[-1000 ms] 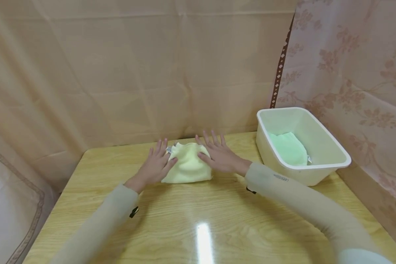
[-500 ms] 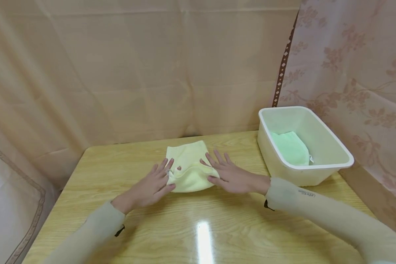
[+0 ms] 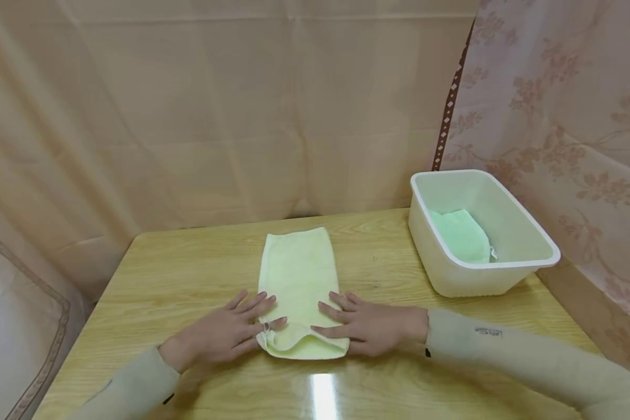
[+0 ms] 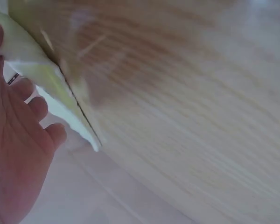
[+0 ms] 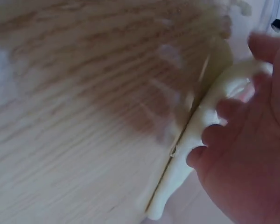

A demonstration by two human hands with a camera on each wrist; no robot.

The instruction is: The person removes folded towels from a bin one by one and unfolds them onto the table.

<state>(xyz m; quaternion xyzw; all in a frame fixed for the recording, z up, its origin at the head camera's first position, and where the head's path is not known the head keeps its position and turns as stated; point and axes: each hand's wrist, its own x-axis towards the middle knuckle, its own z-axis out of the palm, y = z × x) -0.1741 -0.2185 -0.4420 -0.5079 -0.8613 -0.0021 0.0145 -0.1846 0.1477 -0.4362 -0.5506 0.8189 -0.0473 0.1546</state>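
Observation:
A pale yellow-green towel lies lengthwise on the wooden table in the head view, its near end rumpled into a raised, loose fold. My left hand rests with spread fingers on the left edge near that fold, beside a small white tag. Opposite it, my right hand touches the right edge, fingers extended onto the cloth. In the left wrist view the towel's side runs along the fingertips. The right wrist view shows the thick towel edge under the fingers.
A white plastic bin stands at the table's back right, with a folded mint-green cloth inside. A beige curtain hangs behind the wooden table; a floral curtain hangs on the right.
Both hands have moved toward me from the table's far edge, drawing the folded end nearer. The towel has gone from a short bundle to a long flat strip.

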